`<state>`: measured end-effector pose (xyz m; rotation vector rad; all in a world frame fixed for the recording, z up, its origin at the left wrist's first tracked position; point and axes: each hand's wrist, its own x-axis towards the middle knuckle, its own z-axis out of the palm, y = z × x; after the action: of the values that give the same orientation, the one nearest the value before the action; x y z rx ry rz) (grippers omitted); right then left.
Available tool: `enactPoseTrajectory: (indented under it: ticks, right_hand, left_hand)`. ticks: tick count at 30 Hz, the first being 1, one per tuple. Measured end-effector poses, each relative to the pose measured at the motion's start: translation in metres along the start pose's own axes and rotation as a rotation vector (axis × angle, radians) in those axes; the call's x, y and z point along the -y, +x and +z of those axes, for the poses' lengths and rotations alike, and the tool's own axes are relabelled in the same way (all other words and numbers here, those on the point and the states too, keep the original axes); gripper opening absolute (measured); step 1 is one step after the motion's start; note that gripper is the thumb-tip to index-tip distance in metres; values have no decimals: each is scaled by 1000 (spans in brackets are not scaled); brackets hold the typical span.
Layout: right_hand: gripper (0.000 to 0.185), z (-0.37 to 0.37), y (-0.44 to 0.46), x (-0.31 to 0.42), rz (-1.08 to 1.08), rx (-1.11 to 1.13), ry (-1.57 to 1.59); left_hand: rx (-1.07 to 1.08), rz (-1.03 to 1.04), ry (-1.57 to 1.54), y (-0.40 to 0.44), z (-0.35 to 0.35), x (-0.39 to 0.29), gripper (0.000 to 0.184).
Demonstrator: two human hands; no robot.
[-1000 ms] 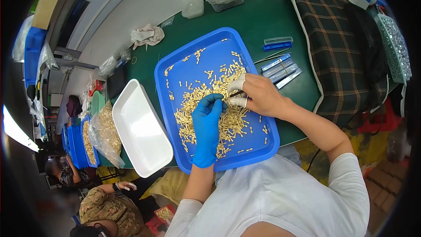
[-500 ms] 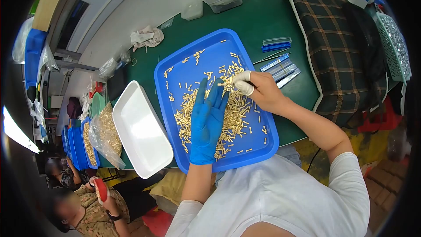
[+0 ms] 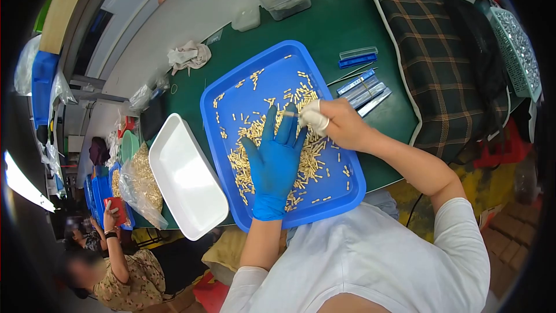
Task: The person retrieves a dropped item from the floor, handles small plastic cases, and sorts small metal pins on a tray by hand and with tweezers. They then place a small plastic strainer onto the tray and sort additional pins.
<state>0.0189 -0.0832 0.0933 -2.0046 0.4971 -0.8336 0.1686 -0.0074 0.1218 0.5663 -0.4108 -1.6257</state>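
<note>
My left hand (image 3: 273, 165), in a blue glove, lies over the heap of small brass pieces (image 3: 313, 165) with its fingers spread. White covers wrap the fingertips of my right hand (image 3: 339, 122), which pinches one small brass piece (image 3: 291, 114) just above the left fingers. Motion blur softens that piece, so its exact shape does not show. Both hands are over a blue tray (image 3: 360, 191), where more pieces lie scattered toward the far edge.
Left of the tray stands a white tub (image 3: 188, 179), beside a plastic bag of brass pieces (image 3: 145, 182). Blue-and-clear cases (image 3: 365, 93) lie to the right, near a plaid cloth (image 3: 428, 69). A lidded container (image 3: 285, 1) is at the back. Another person (image 3: 133, 272) sits at lower left.
My left hand has turned and spread its fingers, the thumb now out to the left. My right hand has shifted slightly left and down. The other person has raised a red object.
</note>
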Motion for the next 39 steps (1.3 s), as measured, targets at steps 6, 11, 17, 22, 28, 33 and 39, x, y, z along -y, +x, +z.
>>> enactPoseTrajectory:
  ticks: [6, 11, 17, 22, 28, 33, 39]
  right_hand:
    - [25, -16, 5, 17, 98, -51, 191]
    - [25, -10, 4, 8, 84, 248, -78]
    - [24, -3, 3, -5, -41, -78, -14]
    - [25, -5, 3, 3, 208, -108, 90]
    - [25, -6, 3, 6, 285, 48, 253]
    - [25, -5, 3, 4, 333, 93, 377]
    - [19, 0, 2, 9, 261, 17, 199]
  left_hand:
    - [-30, 14, 25, 2, 0, 0, 80]
    - [-29, 58, 153, 7, 0, 4, 79]
    - [-33, 44, -74, 5, -3, 1, 75]
    - [-32, 50, 37, 4, -1, 6, 77]
    - [18, 50, 65, 2, -9, 5, 65]
    - [-42, 157, 338, 2, -11, 8, 45]
    - [-218, 233, 398, 0, -27, 10, 23]
